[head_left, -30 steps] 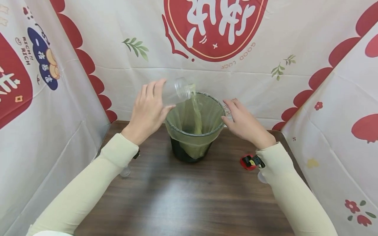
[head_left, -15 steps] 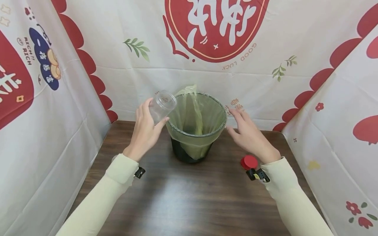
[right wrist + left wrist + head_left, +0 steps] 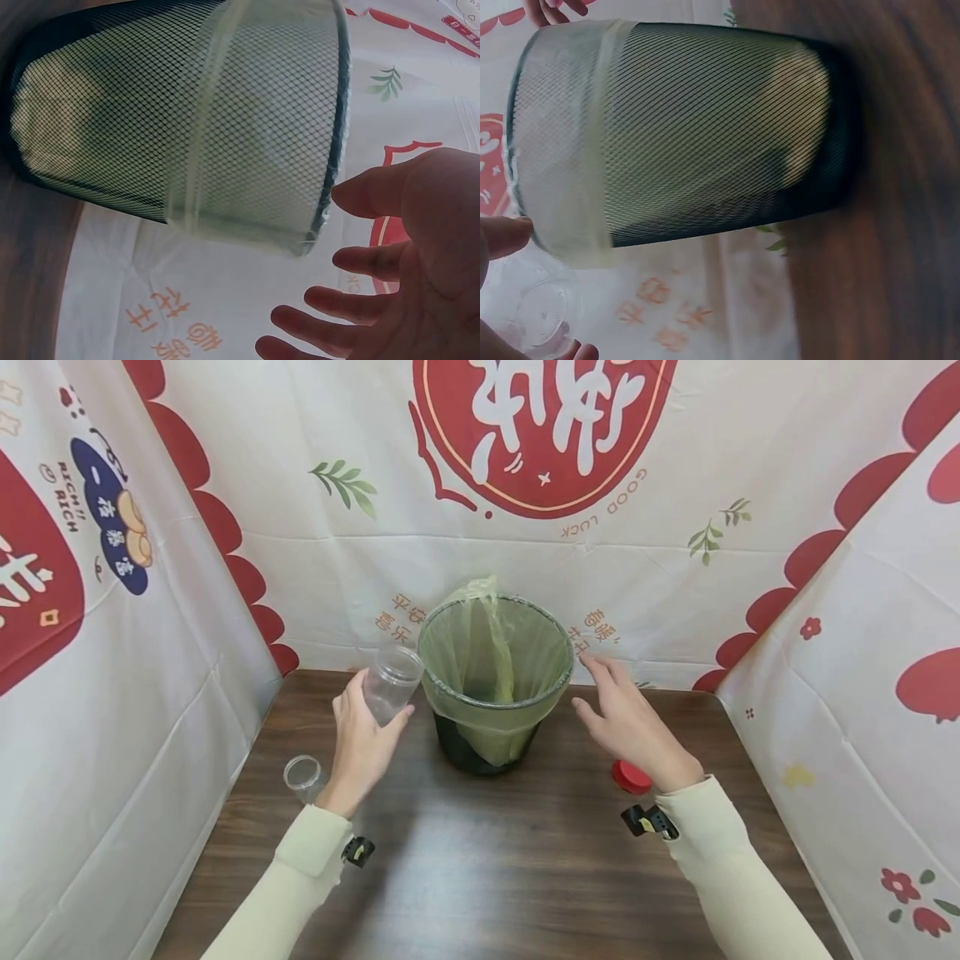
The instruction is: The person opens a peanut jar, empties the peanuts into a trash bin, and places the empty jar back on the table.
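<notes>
While our left hand is holding the clear plastic jar, we are bringing it down beside the bin. Our fingers and thumb are curling around the jar's body. A second ago we were tipping the jar over the bin's edge, up high. Half a second ago it was still up by the rim. Now it is lower, nearly upright with its open mouth leaning a little toward the bin, just left of the black mesh bin and above the wooden table. In the left wrist view the jar is showing only as a pale blur by our fingertips, next to the bin.

Our right hand is staying open, with the fingers spread out and holding nothing. It is hovering just right of the bin's rim, close but not touching. It has moved back toward us a little. In the right wrist view our spread fingers are sitting near the bin with a gap between them.

We are seeing a yellow-green plastic bag lining the bin and folding over its rim.

A red lid is lying flat on the table by our right wrist. A small clear cup is standing on the table left of our left wrist. Earlier our arm was hiding that cup.
</notes>
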`<control>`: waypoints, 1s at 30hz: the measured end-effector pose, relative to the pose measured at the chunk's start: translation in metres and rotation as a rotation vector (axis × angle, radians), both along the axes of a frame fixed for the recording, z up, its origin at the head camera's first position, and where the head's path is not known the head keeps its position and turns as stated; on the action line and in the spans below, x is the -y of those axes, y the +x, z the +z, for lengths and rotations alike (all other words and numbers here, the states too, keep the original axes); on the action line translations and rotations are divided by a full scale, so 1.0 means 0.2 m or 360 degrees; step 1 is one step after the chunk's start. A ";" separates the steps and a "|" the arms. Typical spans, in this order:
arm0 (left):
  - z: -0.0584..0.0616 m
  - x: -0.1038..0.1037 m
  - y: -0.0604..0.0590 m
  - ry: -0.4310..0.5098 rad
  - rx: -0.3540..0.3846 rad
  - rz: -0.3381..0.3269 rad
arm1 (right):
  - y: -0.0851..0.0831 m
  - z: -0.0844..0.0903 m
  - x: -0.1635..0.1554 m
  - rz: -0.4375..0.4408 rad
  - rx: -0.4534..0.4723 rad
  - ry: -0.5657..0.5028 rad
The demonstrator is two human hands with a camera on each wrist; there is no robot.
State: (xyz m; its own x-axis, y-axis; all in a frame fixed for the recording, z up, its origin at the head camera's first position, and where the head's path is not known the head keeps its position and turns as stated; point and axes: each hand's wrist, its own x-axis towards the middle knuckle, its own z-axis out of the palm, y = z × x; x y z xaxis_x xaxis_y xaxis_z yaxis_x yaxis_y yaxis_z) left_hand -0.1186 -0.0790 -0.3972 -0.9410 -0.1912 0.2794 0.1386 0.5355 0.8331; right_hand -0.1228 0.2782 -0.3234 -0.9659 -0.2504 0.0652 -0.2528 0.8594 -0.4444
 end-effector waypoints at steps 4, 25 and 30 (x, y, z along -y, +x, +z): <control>-0.08 0.01 0.03 0.0024 0.0084 0.0052 | 0.02 -0.03 -0.01 -0.0015 0.0038 -0.0001; -0.55 0.12 0.16 0.0085 0.0312 0.0242 | 0.22 -0.36 -0.03 -0.0105 0.0098 -0.0058; -0.64 0.15 0.21 0.0053 0.0365 0.0251 | 0.25 -0.40 -0.04 -0.0102 0.0073 -0.0059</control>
State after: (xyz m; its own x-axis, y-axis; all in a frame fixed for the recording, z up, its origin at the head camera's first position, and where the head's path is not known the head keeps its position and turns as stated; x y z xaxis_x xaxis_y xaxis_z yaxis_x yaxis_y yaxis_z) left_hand -0.0770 -0.1083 -0.5258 -0.9368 -0.3457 0.0539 -0.1383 0.5072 0.8507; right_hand -0.0728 0.2870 -0.4041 -0.9821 -0.1859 0.0289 -0.1764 0.8559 -0.4861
